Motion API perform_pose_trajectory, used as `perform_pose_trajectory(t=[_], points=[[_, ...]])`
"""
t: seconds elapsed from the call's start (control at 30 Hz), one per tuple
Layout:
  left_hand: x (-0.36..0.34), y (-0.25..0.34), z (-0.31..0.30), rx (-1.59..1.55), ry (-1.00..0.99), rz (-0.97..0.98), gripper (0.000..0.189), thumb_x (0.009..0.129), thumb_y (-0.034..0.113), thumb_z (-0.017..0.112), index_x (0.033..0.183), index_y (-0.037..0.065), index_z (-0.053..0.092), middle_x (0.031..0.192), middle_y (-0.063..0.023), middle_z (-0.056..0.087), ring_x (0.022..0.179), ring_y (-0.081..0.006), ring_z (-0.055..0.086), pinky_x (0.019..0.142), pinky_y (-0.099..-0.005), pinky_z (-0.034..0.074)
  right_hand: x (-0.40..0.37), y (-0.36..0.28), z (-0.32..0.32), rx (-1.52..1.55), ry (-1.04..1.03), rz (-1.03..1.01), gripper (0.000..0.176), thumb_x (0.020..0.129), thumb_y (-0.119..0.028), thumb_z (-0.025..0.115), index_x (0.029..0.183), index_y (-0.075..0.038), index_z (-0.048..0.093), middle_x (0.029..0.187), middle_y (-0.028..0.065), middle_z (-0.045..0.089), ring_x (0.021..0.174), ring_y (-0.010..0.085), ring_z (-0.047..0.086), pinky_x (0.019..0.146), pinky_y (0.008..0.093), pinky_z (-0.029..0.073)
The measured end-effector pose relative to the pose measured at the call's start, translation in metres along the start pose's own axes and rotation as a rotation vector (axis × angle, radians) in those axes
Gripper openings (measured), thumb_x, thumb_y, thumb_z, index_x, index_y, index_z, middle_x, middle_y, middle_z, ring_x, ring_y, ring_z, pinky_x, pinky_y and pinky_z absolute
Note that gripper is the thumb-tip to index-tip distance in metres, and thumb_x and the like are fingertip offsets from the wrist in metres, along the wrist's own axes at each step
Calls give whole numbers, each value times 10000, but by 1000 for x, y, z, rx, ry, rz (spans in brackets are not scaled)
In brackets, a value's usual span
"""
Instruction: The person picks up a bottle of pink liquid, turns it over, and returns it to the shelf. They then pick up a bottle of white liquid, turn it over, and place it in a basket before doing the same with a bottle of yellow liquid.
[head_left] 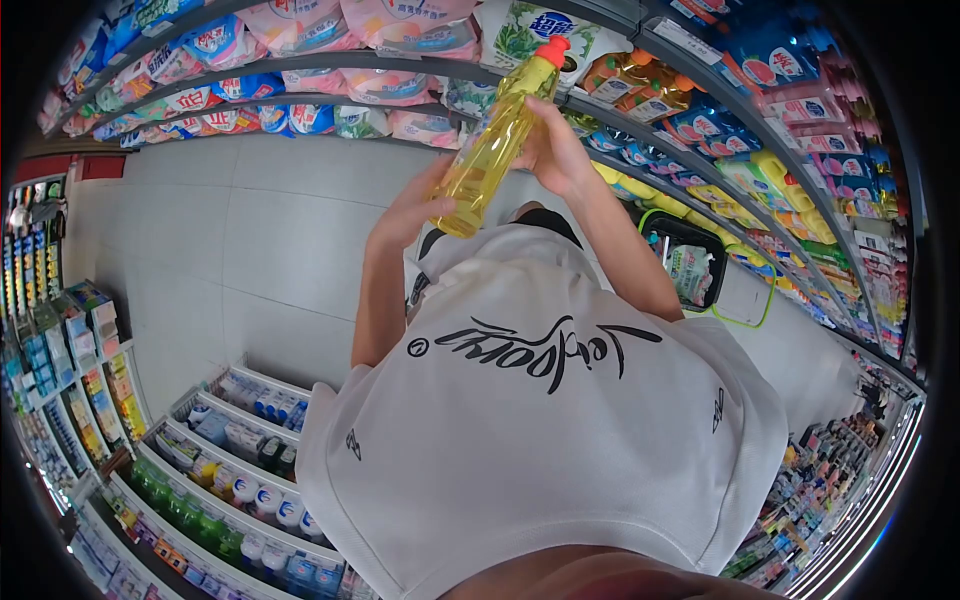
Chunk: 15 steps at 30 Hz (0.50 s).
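Note:
A clear bottle of yellow dish soap (pixel 498 132) with a red cap is held up in front of the shelves, tilted so its cap points away to the upper right. My left hand (pixel 408 208) is closed around the lower part, its thumb near the base. Higher up, my right hand (pixel 549 150) grips the side of the bottle below the cap. The label side is mostly turned away from me.
Shelves of bagged detergent (pixel 410 25) and bottles run ahead and to the right. A black shopping basket (pixel 716 268) with a green handle stands on the tiled floor (pixel 285 215) at my right, holding packaged goods. More stocked shelves (pixel 225 500) are at the lower left.

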<state>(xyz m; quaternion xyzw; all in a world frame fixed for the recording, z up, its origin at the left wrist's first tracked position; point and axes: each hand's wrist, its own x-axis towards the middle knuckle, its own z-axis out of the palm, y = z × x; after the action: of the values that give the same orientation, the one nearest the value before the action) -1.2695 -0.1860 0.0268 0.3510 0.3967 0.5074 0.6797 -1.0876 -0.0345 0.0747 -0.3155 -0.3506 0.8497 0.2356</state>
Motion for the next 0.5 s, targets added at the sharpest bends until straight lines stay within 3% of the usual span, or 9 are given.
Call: perform_pose_trajectory(t=[0.07, 0.13, 0.2, 0.5], points=[[0, 1, 0, 4, -18, -6, 955, 693, 332, 756, 1448, -19, 287, 1337, -125, 467, 1255, -219, 432, 1050, -331, 318, 1, 1, -3, 2, -11, 24, 567, 864, -456, 588, 1287, -95, 481, 1230, 122, 539, 1161, 268, 510, 941, 499, 452], [1, 1, 2, 8, -36, -12, 947, 692, 328, 754, 1447, -10, 294, 1334, -119, 472, 1254, -216, 432, 1050, -329, 314, 1, 2, -4, -6, -1, 27, 577, 859, -456, 597, 1289, -89, 479, 1231, 132, 535, 1157, 273, 512, 936, 497, 456], [2, -1, 4, 72, 11, 33, 971, 675, 491, 754, 1390, -20, 342, 1223, -142, 571, 1120, -229, 586, 947, -348, 453, 0, 1, -3, -15, 9, 31, 588, 854, -455, 605, 1290, -83, 477, 1232, 142, 531, 1152, 279, 515, 930, 495, 461], [2, -15, 6, 34, -1, 48, 1005, 662, 496, 768, 1402, -11, 316, 1218, -140, 566, 1091, -238, 605, 912, -373, 491, -4, -5, 3, -101, 26, 31, 538, 851, -438, 622, 1232, -71, 528, 1157, 112, 578, 1095, 256, 552, 895, 477, 483]])
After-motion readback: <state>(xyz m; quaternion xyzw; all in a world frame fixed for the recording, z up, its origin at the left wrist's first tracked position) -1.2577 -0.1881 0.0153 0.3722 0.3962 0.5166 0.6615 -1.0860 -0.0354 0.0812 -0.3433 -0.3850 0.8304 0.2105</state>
